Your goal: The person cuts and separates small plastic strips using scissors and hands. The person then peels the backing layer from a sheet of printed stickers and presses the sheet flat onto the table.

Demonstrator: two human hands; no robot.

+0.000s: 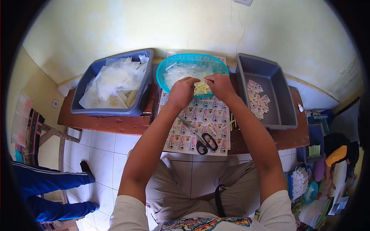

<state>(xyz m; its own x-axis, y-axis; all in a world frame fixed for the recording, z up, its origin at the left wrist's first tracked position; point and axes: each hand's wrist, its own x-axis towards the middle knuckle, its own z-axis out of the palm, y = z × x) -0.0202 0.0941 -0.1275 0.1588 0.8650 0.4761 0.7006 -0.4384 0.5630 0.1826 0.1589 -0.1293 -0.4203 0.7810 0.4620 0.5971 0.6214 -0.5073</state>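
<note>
Both hands are held over the near side of a teal plastic basket [192, 58]. My left hand [182, 91] is closed, fingertips drawn together; anything between them is too small to make out. Close beside it, my right hand [221, 86] pinches thumb against fingers, its contents also unclear. Inside the basket lie clear plastic bags [181, 72] and, below my fingertips, small pale-yellow strips [202, 88]. Printed label sheets [185, 140] spread over the table in front of the basket. Black-handled scissors [207, 144] rest on them, blades pointing up and left.
A grey-blue tub [142, 104] full of translucent bags stands left on the brown wooden table [104, 124]. At right, a grey tray [275, 96] holds cut labels [257, 98]. A person in blue trousers [54, 179] is at far left; another person's yellow sleeve [336, 155] shows at right.
</note>
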